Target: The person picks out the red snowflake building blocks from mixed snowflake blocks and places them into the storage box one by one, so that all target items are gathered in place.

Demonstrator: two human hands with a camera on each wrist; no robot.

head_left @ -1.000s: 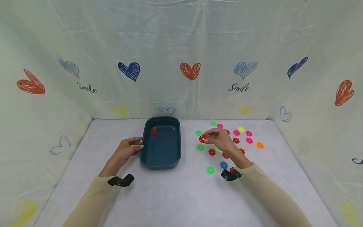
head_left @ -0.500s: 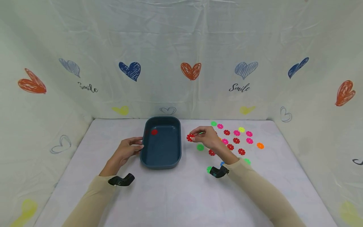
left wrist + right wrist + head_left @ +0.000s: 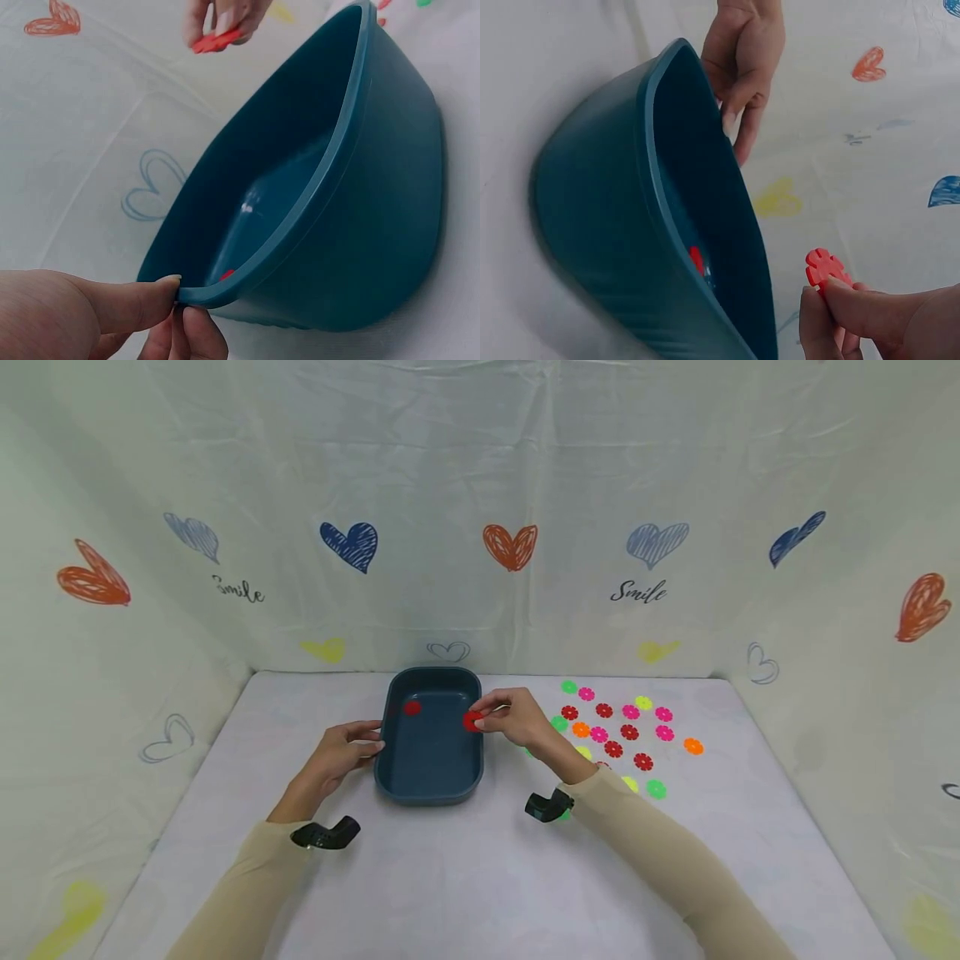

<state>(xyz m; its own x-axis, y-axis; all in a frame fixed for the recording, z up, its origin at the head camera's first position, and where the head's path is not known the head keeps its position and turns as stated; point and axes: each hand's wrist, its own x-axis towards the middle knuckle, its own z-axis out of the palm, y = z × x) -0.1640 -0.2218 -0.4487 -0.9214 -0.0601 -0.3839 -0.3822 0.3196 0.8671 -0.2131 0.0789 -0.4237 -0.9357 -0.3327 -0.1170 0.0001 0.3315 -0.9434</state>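
A dark teal plastic basin (image 3: pixel 429 764) stands on the table in the head view. My left hand (image 3: pixel 336 762) pinches its left rim, thumb on one side and fingers on the other, as the left wrist view shows of the left hand (image 3: pixel 112 315). Between thumb and fingertips, my right hand (image 3: pixel 519 718) holds a red notched plastic disc (image 3: pixel 472 721) above the basin's right edge. The same held disc (image 3: pixel 826 268) shows its slotted rim in the right wrist view. Inside the basin lies another red disc (image 3: pixel 412 707), partly seen over the rim as a red piece (image 3: pixel 697 259).
Several notched discs in green, pink, red, yellow and orange lie scattered on the right of the white table (image 3: pixel 450 877), among them an orange disc (image 3: pixel 693 746) farthest right. A white curtain (image 3: pixel 427 460) printed with hearts hangs behind and at both sides.
My right hand has carried the red disc leftward from the scattered discs to the basin's right edge. The left hand stays at the rim; the head view has shifted slightly.
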